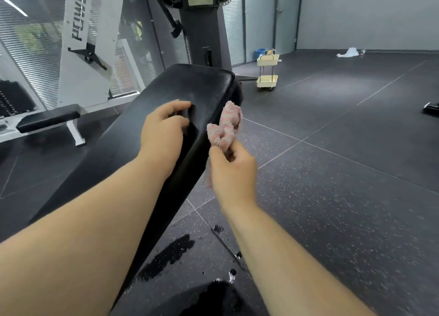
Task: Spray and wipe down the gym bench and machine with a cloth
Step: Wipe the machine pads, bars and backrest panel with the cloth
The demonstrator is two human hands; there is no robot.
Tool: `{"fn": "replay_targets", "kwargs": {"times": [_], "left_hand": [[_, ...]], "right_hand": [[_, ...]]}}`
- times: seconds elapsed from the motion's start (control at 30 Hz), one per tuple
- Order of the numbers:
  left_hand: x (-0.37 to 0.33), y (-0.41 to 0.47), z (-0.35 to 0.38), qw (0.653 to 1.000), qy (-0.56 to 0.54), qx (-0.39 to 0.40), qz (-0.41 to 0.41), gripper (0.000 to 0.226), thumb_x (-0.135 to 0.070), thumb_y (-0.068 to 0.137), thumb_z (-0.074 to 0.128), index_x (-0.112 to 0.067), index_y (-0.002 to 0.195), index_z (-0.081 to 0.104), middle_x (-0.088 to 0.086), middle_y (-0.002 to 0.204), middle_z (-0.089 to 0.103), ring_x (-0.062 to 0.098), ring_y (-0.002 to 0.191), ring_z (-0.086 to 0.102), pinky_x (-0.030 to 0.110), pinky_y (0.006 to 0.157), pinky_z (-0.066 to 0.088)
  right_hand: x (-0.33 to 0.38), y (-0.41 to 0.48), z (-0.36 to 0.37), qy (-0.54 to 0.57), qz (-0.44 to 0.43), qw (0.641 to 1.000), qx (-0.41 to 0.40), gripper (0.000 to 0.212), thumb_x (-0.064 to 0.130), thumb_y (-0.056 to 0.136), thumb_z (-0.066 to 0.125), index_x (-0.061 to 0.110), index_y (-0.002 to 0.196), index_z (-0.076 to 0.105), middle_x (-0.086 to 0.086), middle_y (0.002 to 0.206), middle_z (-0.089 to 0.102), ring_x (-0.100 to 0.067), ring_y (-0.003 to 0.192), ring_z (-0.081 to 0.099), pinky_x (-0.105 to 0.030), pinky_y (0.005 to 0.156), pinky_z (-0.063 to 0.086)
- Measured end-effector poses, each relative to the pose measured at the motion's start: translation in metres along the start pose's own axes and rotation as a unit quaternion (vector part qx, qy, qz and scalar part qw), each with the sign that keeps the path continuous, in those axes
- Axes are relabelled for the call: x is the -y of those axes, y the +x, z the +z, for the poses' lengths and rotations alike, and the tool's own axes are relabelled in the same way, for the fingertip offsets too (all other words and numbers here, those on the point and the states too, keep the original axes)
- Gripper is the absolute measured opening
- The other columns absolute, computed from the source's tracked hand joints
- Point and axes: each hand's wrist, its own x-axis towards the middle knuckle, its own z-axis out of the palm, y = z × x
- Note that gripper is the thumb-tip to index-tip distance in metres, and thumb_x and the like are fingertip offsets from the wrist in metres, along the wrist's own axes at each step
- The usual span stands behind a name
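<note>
A long black padded gym bench (194, 87) runs from the lower left up to the middle of the view. My left hand (164, 130) rests on its top near the right edge, fingers loosely curled, with nothing in it. My right hand (232, 170) grips a bunched pink and grey cloth (225, 125) and holds it against the bench's right side edge. Behind the bench stands a dark grey machine column (202, 30) with a label panel. No spray bottle can be made out.
A white weight machine (83, 42) and a small black bench (50, 119) stand at the left. A cream two-tier cart (268, 71) stands behind the bench on the dark rubber floor (344, 173). Wet patches (171, 256) darken the floor near me. A white rag (349, 53) lies far right.
</note>
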Motion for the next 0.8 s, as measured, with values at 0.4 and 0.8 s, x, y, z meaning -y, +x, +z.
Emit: {"fn": "replay_targets", "kwargs": {"times": [0.4, 0.8], "left_hand": [[0.032, -0.030, -0.031, 0.946, 0.276, 0.061, 0.156, 0.042, -0.024, 0.104, 0.038, -0.035, 0.145, 0.044, -0.018, 0.155, 0.033, 0.001, 0.142, 0.026, 0.007, 0.103, 0.012], [0.032, -0.036, -0.030, 0.951, 0.266, 0.023, 0.154, 0.042, -0.015, 0.103, 0.039, -0.030, 0.140, 0.051, -0.016, 0.149, 0.043, 0.000, 0.137, 0.034, 0.006, 0.103, 0.016]], "right_hand": [[-0.015, 0.025, 0.009, -0.014, -0.109, 0.992, -0.067, 0.042, 0.013, 0.097, 0.058, 0.030, 0.135, 0.057, 0.008, 0.151, 0.044, 0.006, 0.134, 0.037, -0.003, 0.102, 0.028], [0.006, 0.051, -0.005, 0.029, -0.099, 0.995, 0.005, 0.044, 0.034, 0.098, 0.047, 0.026, 0.141, 0.052, 0.007, 0.154, 0.040, 0.002, 0.140, 0.029, -0.019, 0.117, 0.025]]}}
